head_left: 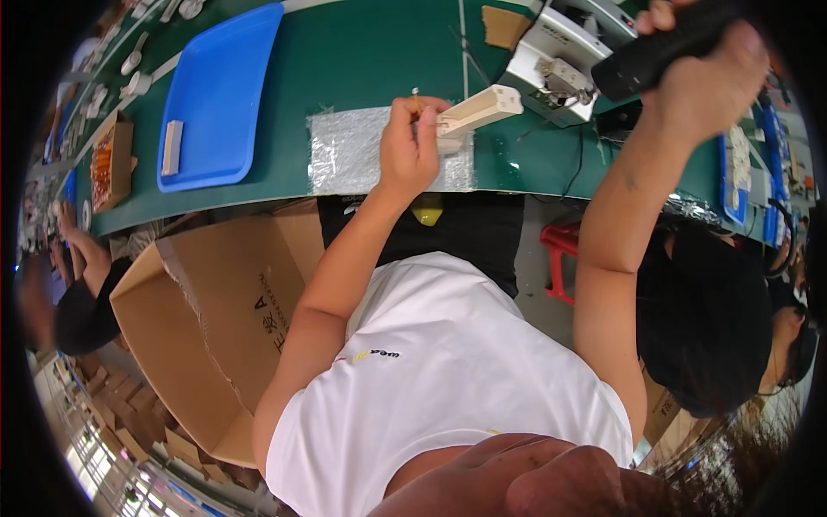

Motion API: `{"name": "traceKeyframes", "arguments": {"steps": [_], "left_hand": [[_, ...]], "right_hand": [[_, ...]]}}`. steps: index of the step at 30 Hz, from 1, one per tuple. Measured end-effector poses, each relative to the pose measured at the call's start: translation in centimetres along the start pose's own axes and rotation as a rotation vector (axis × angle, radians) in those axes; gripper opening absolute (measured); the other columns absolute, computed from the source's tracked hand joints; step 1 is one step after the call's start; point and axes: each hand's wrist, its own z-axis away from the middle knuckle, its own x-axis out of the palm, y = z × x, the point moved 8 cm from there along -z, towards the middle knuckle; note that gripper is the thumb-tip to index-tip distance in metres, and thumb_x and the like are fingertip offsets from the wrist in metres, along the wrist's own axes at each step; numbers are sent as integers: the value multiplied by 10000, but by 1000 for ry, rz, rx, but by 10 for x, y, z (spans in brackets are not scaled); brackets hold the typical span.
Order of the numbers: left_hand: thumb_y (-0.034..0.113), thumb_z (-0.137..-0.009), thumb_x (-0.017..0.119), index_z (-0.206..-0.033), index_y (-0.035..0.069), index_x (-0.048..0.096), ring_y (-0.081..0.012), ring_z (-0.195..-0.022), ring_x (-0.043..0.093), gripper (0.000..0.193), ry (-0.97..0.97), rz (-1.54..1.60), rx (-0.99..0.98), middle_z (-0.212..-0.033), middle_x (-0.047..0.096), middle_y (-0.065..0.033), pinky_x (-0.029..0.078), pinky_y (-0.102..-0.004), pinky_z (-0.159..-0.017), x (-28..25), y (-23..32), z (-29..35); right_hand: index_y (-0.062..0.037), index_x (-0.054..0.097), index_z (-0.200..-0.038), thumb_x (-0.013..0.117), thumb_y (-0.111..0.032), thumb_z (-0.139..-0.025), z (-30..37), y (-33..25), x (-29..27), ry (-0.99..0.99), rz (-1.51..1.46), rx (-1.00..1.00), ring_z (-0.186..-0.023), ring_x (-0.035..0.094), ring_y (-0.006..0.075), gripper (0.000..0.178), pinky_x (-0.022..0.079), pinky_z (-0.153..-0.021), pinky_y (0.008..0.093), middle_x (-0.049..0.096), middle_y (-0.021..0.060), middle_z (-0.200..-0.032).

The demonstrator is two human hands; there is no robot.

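My left hand (409, 146) is closed around a long cream plastic housing (482, 110), trough-shaped, with small holes at its far end. It is held above a sheet of bubble wrap (345, 155). A thin yellowish piece with a pale tip (416, 102) sticks up by the fingers; its kind is unclear. At the upper right, my right hand (706, 90) grips a thick black cylindrical tool (642, 65), raised beside a white bench machine (551, 47). The tool's far end runs into the dark rim.
A blue tray (215, 86) with a cream strip (172, 146) lies left on the green table. Beyond it stands a small box (110, 168) of orange parts. A large open carton (207, 319) is beside me, a red stool (562, 258) below the table. Someone in black (706, 319) sits right.
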Motion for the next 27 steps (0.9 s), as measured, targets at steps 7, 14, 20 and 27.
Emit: {"name": "traceKeyframes", "arguments": {"steps": [7, 14, 20, 27], "left_hand": [[102, -1047, 464, -1009, 8, 495, -206, -763, 655, 105, 17, 5, -12, -948, 701, -128, 519, -312, -706, 0, 0, 3], [101, -1035, 487, -1008, 4, 511, -235, -724, 647, 104, 14, -47, 1, -912, 697, -123, 508, -333, -658, 0, -5, 3], [79, -1021, 493, -1020, 4, 523, -291, -736, 638, 81, 39, -20, 45, -914, 685, -146, 509, -362, -684, 2, -1, -3], [31, -1008, 454, -1027, 9, 512, -344, -807, 638, 64, 11, -163, 8, -932, 666, -168, 501, -427, -820, -2, 4, 6]], "right_hand": [[-2, 540, -1087, 434, -559, -1018, 13, 0, 2, -126, -265, 62, -595, 561, 139, 571, 468, -446, 262, 604, 115, -902], [27, 547, -1059, 378, -739, -917, 20, 39, 12, -209, -415, 159, -627, 551, 200, 798, 465, -511, 323, 605, 140, -903], [52, 554, -1036, 329, -894, -830, 14, 59, 6, -244, -503, 178, -654, 542, 253, 994, 462, -567, 376, 606, 161, -904], [39, 490, -1147, 571, -648, -927, 51, 35, 28, -337, -902, 198, -544, 596, 228, 727, 540, -493, 340, 616, 197, -923]]}}
